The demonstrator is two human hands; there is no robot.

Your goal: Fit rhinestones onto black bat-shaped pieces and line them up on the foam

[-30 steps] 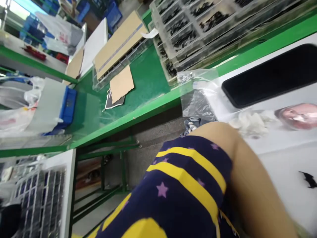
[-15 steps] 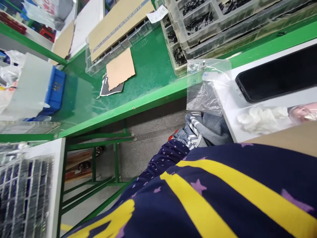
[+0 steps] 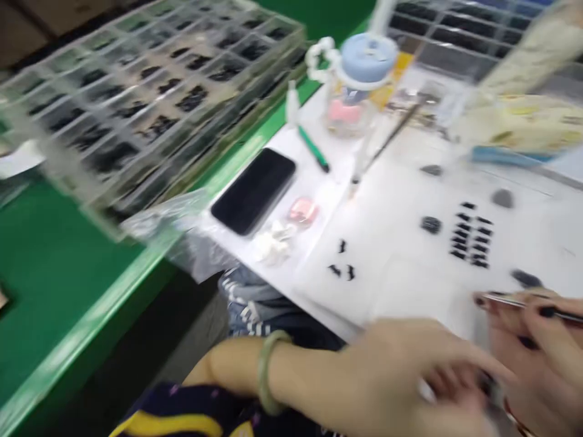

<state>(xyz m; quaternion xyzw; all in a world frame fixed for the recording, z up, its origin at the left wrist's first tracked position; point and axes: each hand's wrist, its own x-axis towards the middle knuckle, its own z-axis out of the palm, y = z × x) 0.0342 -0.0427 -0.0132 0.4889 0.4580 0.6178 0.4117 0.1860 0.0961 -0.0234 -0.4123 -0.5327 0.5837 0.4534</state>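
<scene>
My left hand (image 3: 419, 370), with a pale green bangle on the wrist, reaches in low over the white work surface (image 3: 364, 303). Its fingers are curled around a small dark item, too blurred to name. At the right edge, my right hand (image 3: 542, 346) grips a slim silver-and-black pointed tool (image 3: 510, 298), possibly tweezers. Just beyond the hands lie two rows of small black pieces (image 3: 471, 237) and a round black cluster (image 3: 430, 224). Three more black pieces (image 3: 342, 261) sit further left. Dark grey flat pieces (image 3: 526, 279) are scattered around the rows.
A black phone (image 3: 254, 191), crumpled white tissue (image 3: 274, 241), a pink round item (image 3: 303, 211) and a green pen (image 3: 313, 149) lie to the left. A blue-lidded cup (image 3: 368, 57) stands behind. Compartment boxes (image 3: 150, 91) with black parts rest on the green bench (image 3: 50, 243).
The view has swung right, from the green bench and floor to the white work surface. Both hands, out of sight before, are now visible with the pointed tool in the right one.
</scene>
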